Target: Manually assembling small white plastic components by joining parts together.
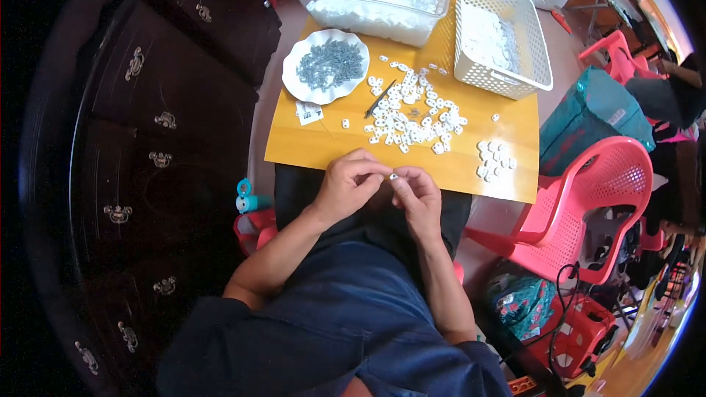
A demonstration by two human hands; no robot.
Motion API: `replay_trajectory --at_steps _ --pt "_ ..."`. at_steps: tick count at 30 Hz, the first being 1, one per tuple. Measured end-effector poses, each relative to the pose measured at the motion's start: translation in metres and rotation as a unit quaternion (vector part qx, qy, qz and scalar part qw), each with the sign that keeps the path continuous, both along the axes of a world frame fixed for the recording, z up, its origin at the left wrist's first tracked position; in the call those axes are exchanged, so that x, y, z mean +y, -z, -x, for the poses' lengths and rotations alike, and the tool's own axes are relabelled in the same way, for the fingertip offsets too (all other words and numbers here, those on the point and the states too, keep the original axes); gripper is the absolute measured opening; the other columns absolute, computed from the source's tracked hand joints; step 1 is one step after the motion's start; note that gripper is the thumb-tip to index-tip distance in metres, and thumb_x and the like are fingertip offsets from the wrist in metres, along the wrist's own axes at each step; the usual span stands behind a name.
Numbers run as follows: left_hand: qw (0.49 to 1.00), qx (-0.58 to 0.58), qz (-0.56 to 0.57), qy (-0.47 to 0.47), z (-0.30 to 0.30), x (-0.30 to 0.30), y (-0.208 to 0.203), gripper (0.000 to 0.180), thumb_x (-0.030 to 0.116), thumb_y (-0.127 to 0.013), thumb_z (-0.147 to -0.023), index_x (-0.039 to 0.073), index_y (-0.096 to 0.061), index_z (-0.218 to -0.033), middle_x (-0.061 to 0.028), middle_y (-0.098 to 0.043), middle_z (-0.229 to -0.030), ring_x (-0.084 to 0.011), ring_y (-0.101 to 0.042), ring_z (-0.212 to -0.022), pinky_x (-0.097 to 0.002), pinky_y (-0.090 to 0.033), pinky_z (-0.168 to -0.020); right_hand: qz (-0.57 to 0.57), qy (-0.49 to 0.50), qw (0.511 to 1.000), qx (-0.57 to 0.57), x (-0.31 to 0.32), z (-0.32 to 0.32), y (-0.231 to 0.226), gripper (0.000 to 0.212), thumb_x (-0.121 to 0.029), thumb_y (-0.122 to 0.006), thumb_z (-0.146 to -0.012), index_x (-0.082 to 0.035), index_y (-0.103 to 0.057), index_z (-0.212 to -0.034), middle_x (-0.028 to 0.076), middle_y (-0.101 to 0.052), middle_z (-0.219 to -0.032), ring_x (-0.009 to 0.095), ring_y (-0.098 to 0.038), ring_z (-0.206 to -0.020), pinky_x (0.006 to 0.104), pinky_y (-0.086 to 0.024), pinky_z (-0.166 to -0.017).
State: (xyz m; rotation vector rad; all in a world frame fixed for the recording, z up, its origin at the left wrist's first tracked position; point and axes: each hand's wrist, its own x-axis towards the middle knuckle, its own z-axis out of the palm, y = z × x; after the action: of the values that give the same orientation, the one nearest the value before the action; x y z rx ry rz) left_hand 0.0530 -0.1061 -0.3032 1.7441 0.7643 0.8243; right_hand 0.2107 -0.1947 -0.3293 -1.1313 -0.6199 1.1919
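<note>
Just off the near edge of the yellow table, both hands meet in front of my lap. My right hand pinches a small white plastic piece between thumb and fingers. Against it come the closed thumb and fingertips of my left hand; anything in that pinch is too small to make out. Beyond the hands lie many loose white plastic pieces with dark holes. A thin dark tool, perhaps tweezers, rests at their left side. Farther left stands a wavy-rimmed white plate heaped with small grey metal parts.
At the table's far side stand a clear bin of white pieces and a white perforated basket. A small group of white pieces sits at the right. A pink chair is to the right, dark drawers to the left.
</note>
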Motion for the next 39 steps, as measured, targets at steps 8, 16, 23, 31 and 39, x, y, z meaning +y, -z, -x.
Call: replay_trajectory --at_steps 8,16,23,31,39 --pt "0.999 -0.010 0.048 -0.020 -0.023 -0.011 -0.006 0.009 -0.005 -0.067 -0.087 -0.001 -0.071 -0.093 -0.0017 -0.063 -0.082 -0.0053 -0.058 -0.066 -0.0213 -0.045 -0.057 0.023 -0.018 0.999 0.018 -0.004 -0.009 -0.003 0.015 -0.010 -0.066 -0.099 -0.003 -0.068 -0.112 -0.002 -0.066 -0.089 0.005 -0.059 -0.075 0.0200 -0.048 -0.065" --pt "0.999 0.009 0.026 -0.018 -0.023 -0.011 -0.009 0.009 -0.005 -0.068 -0.088 -0.003 -0.071 -0.095 -0.0044 -0.067 -0.083 -0.0073 -0.064 -0.067 -0.0223 -0.051 -0.058 0.017 -0.029 0.999 0.024 -0.006 -0.008 0.001 0.018 -0.012 -0.062 -0.102 -0.001 -0.070 -0.114 -0.001 -0.065 -0.079 0.006 -0.058 -0.065 0.0228 -0.049 -0.055" --pt "0.993 -0.009 0.115 -0.003 -0.020 -0.013 -0.011 0.010 -0.005 -0.068 -0.090 -0.003 -0.072 -0.100 -0.0046 -0.067 -0.094 -0.0087 -0.065 -0.081 -0.0206 -0.051 -0.070 -0.005 -0.041 0.999 -0.010 -0.005 -0.005 -0.001 0.020 -0.016 -0.058 -0.104 -0.001 -0.069 -0.111 -0.001 -0.064 -0.078 0.005 -0.057 -0.063 0.0226 -0.050 -0.053" --pt "0.993 -0.051 0.105 0.003 -0.024 -0.010 -0.005 0.012 -0.006 -0.061 -0.092 -0.003 -0.070 -0.101 -0.0051 -0.067 -0.092 -0.0098 -0.069 -0.077 -0.0223 -0.055 -0.062 0.020 -0.033 0.991 0.125 -0.003 -0.009 0.001 0.013 -0.013 -0.060 -0.101 -0.003 -0.064 -0.108 0.003 -0.069 -0.091 0.007 -0.061 -0.067 0.0212 -0.050 -0.062" --pt "0.990 -0.030 0.136 0.002 -0.020 -0.009 -0.003 0.018 -0.004 -0.061 -0.094 -0.003 -0.064 -0.112 -0.0033 -0.068 -0.091 -0.0071 -0.067 -0.079 -0.0214 -0.054 -0.069 0.022 -0.013 0.995 0.097 -0.003 -0.004 -0.002 0.012 -0.012 -0.061 -0.101 -0.003 -0.061 -0.110 0.005 -0.071 -0.092 0.009 -0.066 -0.072 0.0219 -0.051 -0.056"
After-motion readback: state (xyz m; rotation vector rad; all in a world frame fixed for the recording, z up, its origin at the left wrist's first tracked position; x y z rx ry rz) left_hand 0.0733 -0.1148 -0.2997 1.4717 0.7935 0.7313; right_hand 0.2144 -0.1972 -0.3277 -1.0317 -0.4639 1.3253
